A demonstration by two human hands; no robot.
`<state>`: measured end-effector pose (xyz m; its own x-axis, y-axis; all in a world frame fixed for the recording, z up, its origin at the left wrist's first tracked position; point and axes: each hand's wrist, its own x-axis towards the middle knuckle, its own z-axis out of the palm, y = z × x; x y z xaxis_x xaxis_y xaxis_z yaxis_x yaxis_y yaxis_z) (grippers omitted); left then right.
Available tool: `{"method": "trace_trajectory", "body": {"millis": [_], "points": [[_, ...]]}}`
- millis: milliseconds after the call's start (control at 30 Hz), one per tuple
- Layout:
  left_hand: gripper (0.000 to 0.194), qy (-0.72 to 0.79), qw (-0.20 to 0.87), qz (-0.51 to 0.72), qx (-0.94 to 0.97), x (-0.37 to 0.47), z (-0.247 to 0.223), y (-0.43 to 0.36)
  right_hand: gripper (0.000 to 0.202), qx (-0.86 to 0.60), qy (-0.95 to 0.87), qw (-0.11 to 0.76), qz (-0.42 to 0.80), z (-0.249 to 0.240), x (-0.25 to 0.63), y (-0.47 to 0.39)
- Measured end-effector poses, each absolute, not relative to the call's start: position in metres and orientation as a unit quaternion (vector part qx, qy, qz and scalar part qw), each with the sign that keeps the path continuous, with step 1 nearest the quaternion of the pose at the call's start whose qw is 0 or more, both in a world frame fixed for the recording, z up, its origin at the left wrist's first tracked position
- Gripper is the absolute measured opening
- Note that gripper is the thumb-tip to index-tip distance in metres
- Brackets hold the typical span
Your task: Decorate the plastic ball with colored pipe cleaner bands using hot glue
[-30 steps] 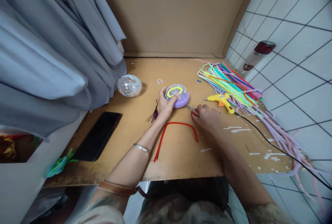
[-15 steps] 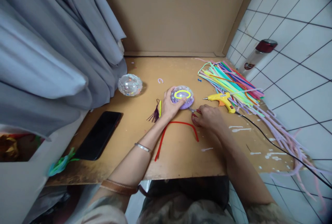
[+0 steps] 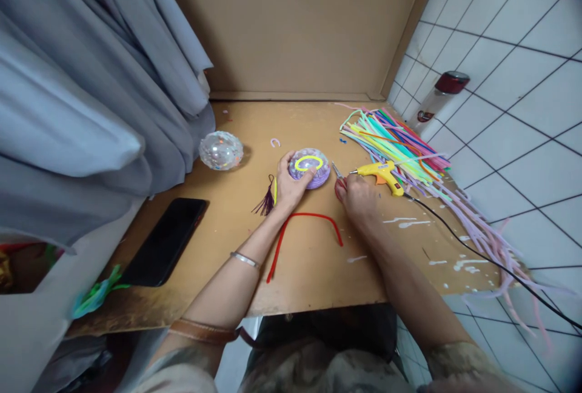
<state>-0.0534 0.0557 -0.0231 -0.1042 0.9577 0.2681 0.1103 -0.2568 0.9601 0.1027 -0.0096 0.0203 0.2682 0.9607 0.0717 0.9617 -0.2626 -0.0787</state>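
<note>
My left hand (image 3: 293,184) is closed round the side of a clear ball (image 3: 322,156) whose lower part is wrapped in purple pipe cleaner. A yellow pipe-cleaner ring (image 3: 309,157) lies on its upper face, and my thumb presses near it. To the right, my right hand (image 3: 359,199) grips red-handled scissors (image 3: 337,173), their blades pointing up and away, apart from the ball. Below the hands lies a bent red pipe cleaner (image 3: 311,214). Beside my left hand are a dark tassel (image 3: 265,204) and a short yellow piece (image 3: 275,190), partly hidden.
A yellow glue gun (image 3: 379,174) with a black cord lies right of my right hand, by a heap of coloured pipe cleaners (image 3: 395,138). A second clear ball (image 3: 221,151) and a phone (image 3: 166,241) are on the left. A bottle (image 3: 436,102) stands by the tiled wall.
The scissors have come away from the ball's lower edge, and their blades now point up instead of toward it. My left hand keeps hold of the ball. The whole view has shifted slightly.
</note>
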Motion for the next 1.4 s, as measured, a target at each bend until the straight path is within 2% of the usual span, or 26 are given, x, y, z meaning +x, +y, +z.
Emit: {"method": "trace_trajectory", "body": {"millis": [100,167,233,333,400,500,733,867,1133,1400], "points": [[0.068,0.477,0.380,0.563,0.557,-0.052,-0.022,0.054,0.029,-0.784,-0.618,0.059,0.002,0.012,0.106,-0.007],[0.066,0.471,0.388,0.566,0.554,-0.052,-0.022,0.055,0.029,-0.765,-0.635,0.109,-0.005,0.006,0.112,-0.007],[0.064,0.461,0.400,0.573,0.547,-0.052,-0.024,0.057,0.035,-0.731,-0.647,0.217,-0.011,0.000,0.119,-0.004],[0.063,0.437,0.424,0.588,0.532,-0.052,-0.026,0.059,0.042,-0.649,-0.647,0.398,0.044,-0.005,0.123,0.009],[0.061,0.423,0.435,0.593,0.530,-0.052,-0.028,0.061,0.050,-0.612,-0.642,0.449,0.103,-0.007,0.119,0.022],[0.062,0.406,0.446,0.588,0.539,-0.052,-0.030,0.061,0.061,-0.576,-0.645,0.466,0.187,-0.013,0.108,0.043],[0.050,0.361,0.480,0.581,0.549,-0.054,-0.032,0.060,0.068,-0.551,-0.606,0.528,0.224,-0.029,0.101,0.045],[0.058,0.371,0.463,0.568,0.570,-0.055,-0.031,0.057,0.074,-0.556,-0.606,0.513,0.244,-0.023,0.107,0.036],[0.089,0.398,0.416,0.516,0.635,-0.056,-0.030,0.055,0.071,-0.527,-0.582,0.561,0.263,-0.024,0.107,0.037],[0.080,0.392,0.356,0.503,0.683,-0.056,-0.034,0.057,0.070,-0.502,-0.575,0.584,0.275,-0.032,0.108,0.041]]}}
